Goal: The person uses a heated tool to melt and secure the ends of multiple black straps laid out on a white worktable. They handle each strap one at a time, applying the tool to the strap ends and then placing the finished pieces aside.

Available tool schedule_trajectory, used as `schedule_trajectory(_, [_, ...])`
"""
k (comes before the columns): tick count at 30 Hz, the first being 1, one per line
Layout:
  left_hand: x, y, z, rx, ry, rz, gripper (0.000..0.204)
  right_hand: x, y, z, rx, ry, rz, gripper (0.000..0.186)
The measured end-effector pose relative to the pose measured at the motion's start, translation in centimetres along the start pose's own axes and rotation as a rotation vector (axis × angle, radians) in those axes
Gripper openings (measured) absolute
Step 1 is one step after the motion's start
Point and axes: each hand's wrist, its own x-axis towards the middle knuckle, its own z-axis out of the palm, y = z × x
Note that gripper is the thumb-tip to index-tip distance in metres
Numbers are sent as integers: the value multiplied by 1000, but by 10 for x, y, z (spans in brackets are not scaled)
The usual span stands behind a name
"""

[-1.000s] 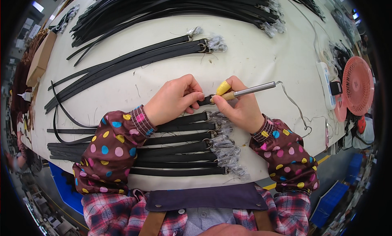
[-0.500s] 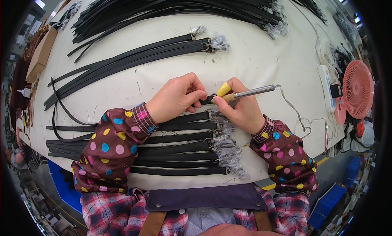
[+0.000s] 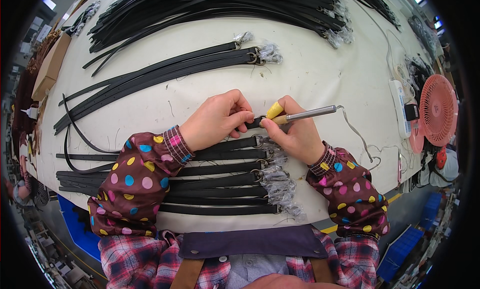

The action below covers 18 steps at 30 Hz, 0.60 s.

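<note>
black straps point(image 3: 225, 180), polka-dotted maroon sleeves point(image 3: 132, 184), plaid shirt point(image 3: 127, 261), pink fan point(image 3: 439, 110)

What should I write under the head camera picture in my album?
Left hand pinches a black strap; right hand holds a corded, pen-like tool.

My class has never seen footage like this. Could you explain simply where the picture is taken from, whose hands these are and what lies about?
There is no machine here: a person works with their own two hands. A wide fisheye camera worn on the head looks down, so straight edges bend near the rim.

The left hand pinches a black strap near its end. The right hand holds a pen-like tool with a grey cord; its tip is too small to make out.

On the white table lie more straps, many with clear plastic at one end. At the right is a pink fan.
</note>
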Motion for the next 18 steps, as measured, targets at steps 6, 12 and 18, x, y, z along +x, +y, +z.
schedule_trajectory(6, [0,1,0,-8,6,3,14,0,-1,0,10,-1,20,19])
schedule_trajectory(12, [0,3,2,4,57,17,14,0,-5,0,104,55,49,20])
schedule_trajectory(18, [1,3,-1,-58,31,-28,13,1,-7,0,86,44,62,21])
